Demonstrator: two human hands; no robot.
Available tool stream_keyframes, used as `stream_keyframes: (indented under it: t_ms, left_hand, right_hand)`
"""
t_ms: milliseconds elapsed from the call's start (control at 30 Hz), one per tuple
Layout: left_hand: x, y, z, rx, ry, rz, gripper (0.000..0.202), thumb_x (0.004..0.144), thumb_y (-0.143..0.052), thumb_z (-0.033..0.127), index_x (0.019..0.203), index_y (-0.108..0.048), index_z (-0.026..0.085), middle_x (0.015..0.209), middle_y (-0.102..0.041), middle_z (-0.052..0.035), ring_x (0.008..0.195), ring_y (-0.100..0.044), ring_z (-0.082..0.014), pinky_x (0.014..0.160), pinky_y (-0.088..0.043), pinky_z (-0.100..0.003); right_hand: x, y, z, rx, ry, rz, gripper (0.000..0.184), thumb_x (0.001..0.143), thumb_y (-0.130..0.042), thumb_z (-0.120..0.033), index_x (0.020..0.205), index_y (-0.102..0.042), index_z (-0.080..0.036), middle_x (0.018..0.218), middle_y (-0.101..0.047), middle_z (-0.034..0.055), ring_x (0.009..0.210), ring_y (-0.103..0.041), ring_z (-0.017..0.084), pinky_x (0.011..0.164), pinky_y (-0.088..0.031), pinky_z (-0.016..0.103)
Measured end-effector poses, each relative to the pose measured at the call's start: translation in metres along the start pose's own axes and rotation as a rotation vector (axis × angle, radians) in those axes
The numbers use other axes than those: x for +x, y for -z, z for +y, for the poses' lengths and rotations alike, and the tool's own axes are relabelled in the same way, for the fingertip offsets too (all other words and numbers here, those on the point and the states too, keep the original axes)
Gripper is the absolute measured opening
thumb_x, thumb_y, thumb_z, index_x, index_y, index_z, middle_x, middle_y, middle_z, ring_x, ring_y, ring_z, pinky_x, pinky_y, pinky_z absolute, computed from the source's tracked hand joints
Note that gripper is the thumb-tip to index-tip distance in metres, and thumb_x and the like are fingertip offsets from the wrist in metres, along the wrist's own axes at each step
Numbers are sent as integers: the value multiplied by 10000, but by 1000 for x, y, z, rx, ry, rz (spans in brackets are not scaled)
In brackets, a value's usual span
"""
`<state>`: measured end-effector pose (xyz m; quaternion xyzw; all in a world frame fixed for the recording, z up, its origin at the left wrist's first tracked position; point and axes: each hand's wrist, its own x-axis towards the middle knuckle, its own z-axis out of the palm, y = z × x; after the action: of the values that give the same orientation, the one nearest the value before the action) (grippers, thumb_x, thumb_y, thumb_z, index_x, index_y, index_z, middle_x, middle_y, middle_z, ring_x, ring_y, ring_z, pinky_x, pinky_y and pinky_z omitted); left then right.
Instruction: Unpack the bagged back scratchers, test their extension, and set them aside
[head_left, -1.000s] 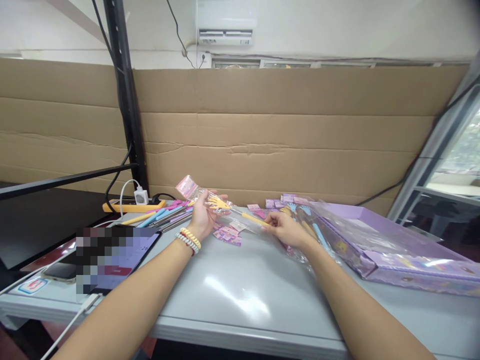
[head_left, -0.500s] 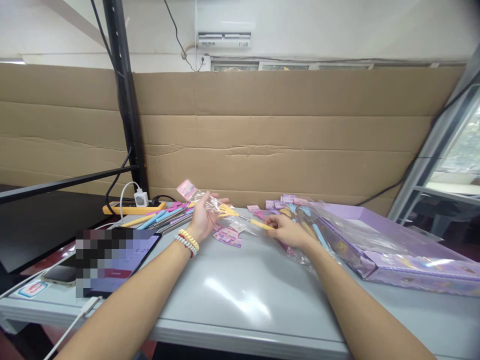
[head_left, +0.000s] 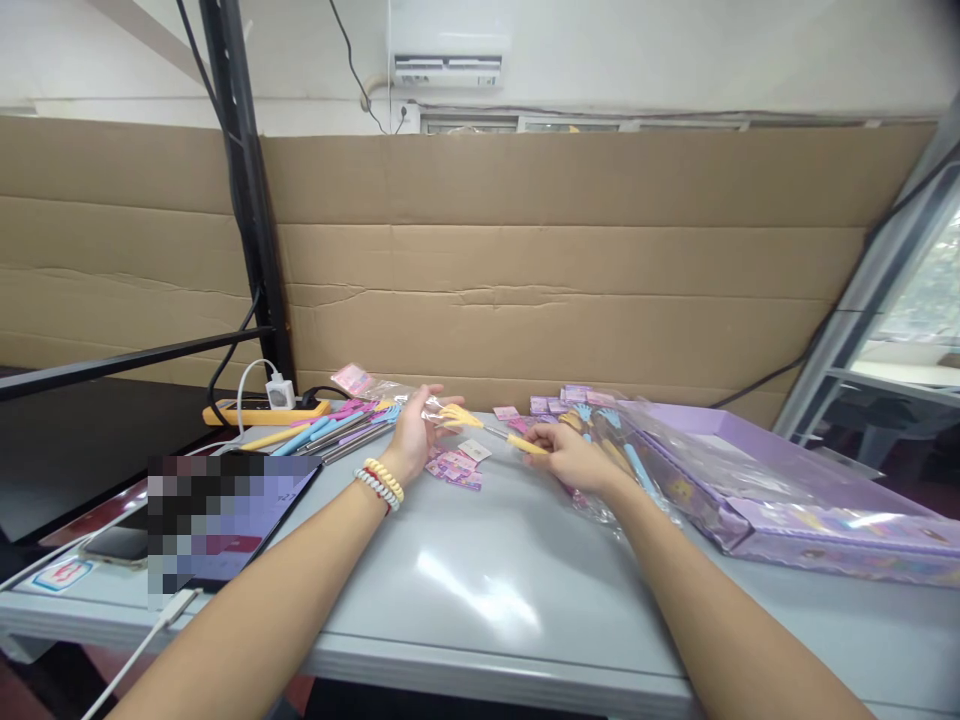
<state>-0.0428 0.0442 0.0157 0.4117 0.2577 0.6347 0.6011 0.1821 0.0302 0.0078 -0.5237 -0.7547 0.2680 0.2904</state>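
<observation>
The unwrapping of a scratcher (head_left: 496, 432) looks nearly done: it lies between the two hands above the tabletop (head_left: 480, 560), its yellow head beside the left fingers and its rod bare. The right hand (head_left: 568, 455) keeps a narrow grip on the handle end, while the left hand (head_left: 415, 430) holds the wrapper (head_left: 396, 392) under its thumb, the fingers spread. Whether the tip of the head is wholly clear of the plastic is too small to tell. To the left lies a heap of bare scratchers (head_left: 316, 430), which seem to be the finished ones. Loose cards (head_left: 454, 468) rest on the tabletop between the hands. Beyond the right hand, against the box (head_left: 694, 503), are wrapped scratchers (head_left: 636, 463) with cards at their tops; these appear to be what is left, though overlapping plastic hides their number.
</observation>
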Motion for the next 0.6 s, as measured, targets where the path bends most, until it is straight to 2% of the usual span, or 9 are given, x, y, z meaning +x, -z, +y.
stream_keyframes:
  t_ms: [133, 233, 400, 533, 600]
  left_hand:
    - [8, 6, 10, -85, -151, 145, 75, 753, -462, 251, 783, -465, 183, 674, -645, -33, 648, -631, -174, 579, -467, -268]
    - [13, 10, 15, -140, -213, 208, 136, 718, -469, 292, 646, -425, 186, 525, -536, 24, 475, -528, -114, 470, -396, -222]
    - [12, 11, 16, -110, -213, 157, 289, 662, -515, 472, 663, -422, 198, 569, -522, 30, 529, -530, -129, 488, -422, -245]
    - [10, 11, 11, -11, -154, 132, 266, 600, -553, 406, 706, -443, 187, 636, -526, 24, 580, -535, -124, 505, -433, -240]
    - [10, 11, 7, 57, -122, 144, 253, 568, -583, 340, 705, -441, 181, 640, -515, 28, 577, -538, -122, 486, -424, -232]
  right_hand:
    - [2, 5, 6, -82, -27, 73, 60, 663, -567, -228, 670, -544, -173, 538, -507, -20, 473, -460, 105, 425, -289, 206]
    - [2, 9, 8, -158, -99, 124, 98, 651, -584, -234, 618, -517, -170, 487, -479, -22, 453, -454, 105, 428, -270, 206]
    - [6, 12, 13, -223, -232, 233, 128, 669, -582, -275, 633, -510, -176, 527, -510, 1, 493, -472, 125, 454, -263, 221]
    - [10, 15, 20, -226, -303, 368, 122, 726, -517, -302, 714, -511, -181, 628, -553, 27, 546, -493, 146, 487, -284, 240]
    - [10, 15, 19, -197, -286, 394, 166, 762, -478, -342, 716, -497, -183, 642, -544, 26, 546, -478, 143, 493, -285, 245]
